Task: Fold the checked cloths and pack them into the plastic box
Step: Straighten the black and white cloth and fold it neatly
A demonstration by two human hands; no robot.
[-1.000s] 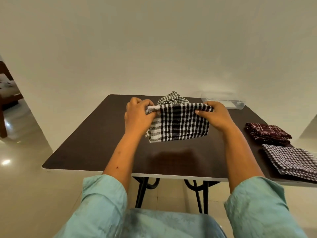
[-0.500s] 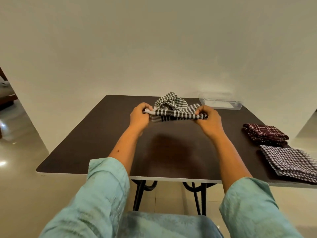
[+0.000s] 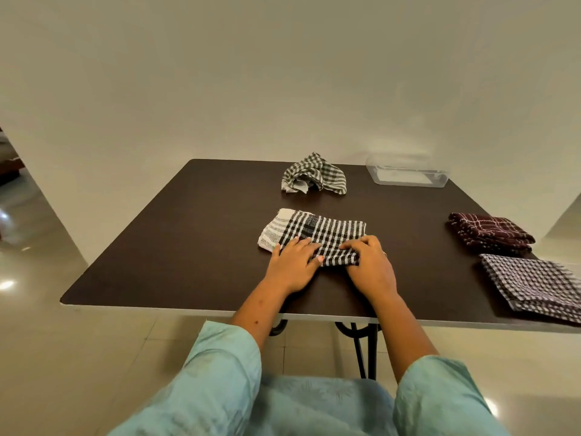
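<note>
A folded black-and-white checked cloth (image 3: 317,229) lies flat on the dark table (image 3: 188,247), in the middle. My left hand (image 3: 294,267) rests flat on its near left part with the fingers spread. My right hand (image 3: 372,267) has its fingers curled over the cloth's near right corner. A crumpled grey-green checked cloth (image 3: 314,174) sits behind it. The clear plastic box (image 3: 408,176) stands at the far right corner, with no cloth visible in it. At the right edge lie a folded maroon checked cloth (image 3: 490,232) and a folded dark small-check cloth (image 3: 534,284).
The table stands against a plain wall. Its left half holds nothing. The near table edge runs just under my forearms, with black metal legs (image 3: 361,350) below. Shiny tiled floor (image 3: 47,357) lies to the left.
The black-and-white cloth hung between both hands above the table. It now lies folded flat on the table, nearer to me, with both hands on its near edge.
</note>
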